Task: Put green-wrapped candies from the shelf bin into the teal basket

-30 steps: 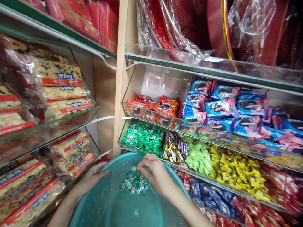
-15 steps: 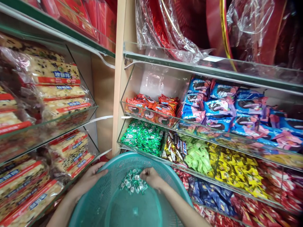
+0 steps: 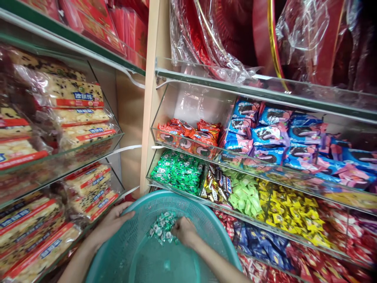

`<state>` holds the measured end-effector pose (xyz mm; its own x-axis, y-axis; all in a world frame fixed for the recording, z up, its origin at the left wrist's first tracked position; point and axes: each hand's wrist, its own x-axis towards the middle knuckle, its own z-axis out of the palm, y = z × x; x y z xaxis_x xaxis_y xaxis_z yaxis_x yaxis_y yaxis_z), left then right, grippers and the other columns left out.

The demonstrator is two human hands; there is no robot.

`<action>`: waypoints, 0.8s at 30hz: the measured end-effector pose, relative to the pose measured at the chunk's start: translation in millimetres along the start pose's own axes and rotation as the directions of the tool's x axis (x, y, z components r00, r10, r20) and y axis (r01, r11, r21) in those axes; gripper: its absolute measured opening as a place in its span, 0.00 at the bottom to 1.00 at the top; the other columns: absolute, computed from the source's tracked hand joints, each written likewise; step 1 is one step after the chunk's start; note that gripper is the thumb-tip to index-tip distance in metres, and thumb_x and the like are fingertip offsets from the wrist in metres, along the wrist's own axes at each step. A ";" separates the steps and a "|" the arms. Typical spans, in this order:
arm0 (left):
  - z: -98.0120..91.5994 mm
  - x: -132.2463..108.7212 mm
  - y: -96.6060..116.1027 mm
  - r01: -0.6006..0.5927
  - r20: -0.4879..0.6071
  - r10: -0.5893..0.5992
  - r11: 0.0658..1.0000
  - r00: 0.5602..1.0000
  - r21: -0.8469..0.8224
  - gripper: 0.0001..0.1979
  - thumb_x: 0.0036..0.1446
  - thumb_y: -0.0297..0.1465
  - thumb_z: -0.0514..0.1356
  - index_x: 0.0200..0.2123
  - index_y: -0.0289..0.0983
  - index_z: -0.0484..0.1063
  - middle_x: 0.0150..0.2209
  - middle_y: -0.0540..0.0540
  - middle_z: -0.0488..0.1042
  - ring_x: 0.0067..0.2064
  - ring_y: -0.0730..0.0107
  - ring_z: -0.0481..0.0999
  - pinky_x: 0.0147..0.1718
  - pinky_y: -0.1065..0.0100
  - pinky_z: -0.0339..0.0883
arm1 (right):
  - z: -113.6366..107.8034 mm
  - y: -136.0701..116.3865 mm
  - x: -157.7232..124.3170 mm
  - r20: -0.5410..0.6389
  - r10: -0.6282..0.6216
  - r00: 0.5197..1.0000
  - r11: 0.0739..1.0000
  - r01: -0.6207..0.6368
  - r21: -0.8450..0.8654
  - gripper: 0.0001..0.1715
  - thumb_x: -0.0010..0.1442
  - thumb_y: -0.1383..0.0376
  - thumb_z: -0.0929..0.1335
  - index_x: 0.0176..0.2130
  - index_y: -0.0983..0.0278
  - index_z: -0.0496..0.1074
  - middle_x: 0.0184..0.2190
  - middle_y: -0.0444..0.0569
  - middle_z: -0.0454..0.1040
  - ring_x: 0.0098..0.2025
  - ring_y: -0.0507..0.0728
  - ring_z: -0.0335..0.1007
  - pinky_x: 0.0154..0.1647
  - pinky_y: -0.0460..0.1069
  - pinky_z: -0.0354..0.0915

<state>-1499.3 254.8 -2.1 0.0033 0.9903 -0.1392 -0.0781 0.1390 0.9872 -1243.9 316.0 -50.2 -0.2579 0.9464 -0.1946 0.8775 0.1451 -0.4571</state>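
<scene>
A tall shelving unit of clear acrylic bins (image 3: pixel 188 141) fills the view. Its upper right bin holds blue cookie packets (image 3: pixel 273 135), with orange-red cookie packets (image 3: pixel 188 135) at that bin's left end. The bin below carries loose green-wrapped candies (image 3: pixel 179 171) at its left end, then gold-and-brown wrapped sweets (image 3: pixel 216 184), light green candies (image 3: pixel 246 194) and yellow wrapped candies (image 3: pixel 290 208) toward the right. The left-hand shelves hold stacked pale nougat bars in clear wrap with red and blue labels (image 3: pixel 79 118).

Below the candy bin sits a round teal plastic mesh basket (image 3: pixel 132 251). The left hand (image 3: pixel 113 222) grips the basket's left rim, thumb over the edge. Inside, against the basket's far wall, lies a small heap of green-and-white wrapped candies (image 3: pixel 160 228). The right hand (image 3: pixel 184 232) is inside the basket, fingers curled down onto the right side of that heap, clenched around some of them.
</scene>
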 end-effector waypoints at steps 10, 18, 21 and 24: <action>-3.1 1.0 -4.4 -0.009 0.021 0.009 1.000 1.000 0.006 0.22 0.49 0.42 0.66 0.44 0.37 0.70 0.42 0.45 0.77 0.40 0.58 0.76 0.39 0.66 0.70 | -6.3 -4.4 -5.5 0.035 0.018 0.999 0.995 -0.014 -0.099 0.11 0.51 0.65 0.67 0.36 0.64 0.75 0.39 0.53 0.75 0.44 0.59 0.69 0.43 0.49 0.60; -3.7 0.4 -4.7 -0.012 0.037 0.012 1.000 0.999 0.003 0.21 0.50 0.41 0.66 0.44 0.36 0.70 0.43 0.43 0.77 0.41 0.56 0.76 0.39 0.64 0.70 | -35.8 -25.4 -22.9 -0.002 -0.127 0.992 0.988 0.126 -0.092 0.07 0.52 0.62 0.68 0.30 0.62 0.75 0.32 0.48 0.76 0.38 0.55 0.68 0.35 0.47 0.56; -4.6 1.8 -6.9 0.006 0.039 -0.006 1.000 0.999 -0.010 0.22 0.51 0.41 0.65 0.45 0.36 0.68 0.43 0.42 0.77 0.40 0.56 0.76 0.38 0.64 0.70 | -74.5 -46.3 -33.7 -0.044 -0.338 0.940 0.941 0.338 -0.012 0.13 0.55 0.58 0.67 0.25 0.63 0.73 0.25 0.44 0.72 0.31 0.52 0.65 0.31 0.45 0.53; -5.3 3.8 -9.6 0.008 0.046 -0.006 1.000 0.999 -0.029 0.22 0.51 0.41 0.65 0.45 0.36 0.68 0.43 0.43 0.77 0.38 0.58 0.77 0.38 0.64 0.71 | -119.1 -63.9 -31.8 -0.223 -0.481 0.848 0.873 0.486 -0.037 0.14 0.59 0.59 0.65 0.27 0.64 0.72 0.28 0.44 0.70 0.31 0.50 0.65 0.32 0.45 0.55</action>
<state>-1503.8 257.2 -12.5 0.0496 0.9887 -0.1418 -0.1074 0.1464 0.9834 -1243.5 311.0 88.5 -0.5505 0.7971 0.2483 0.6562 0.5969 -0.4616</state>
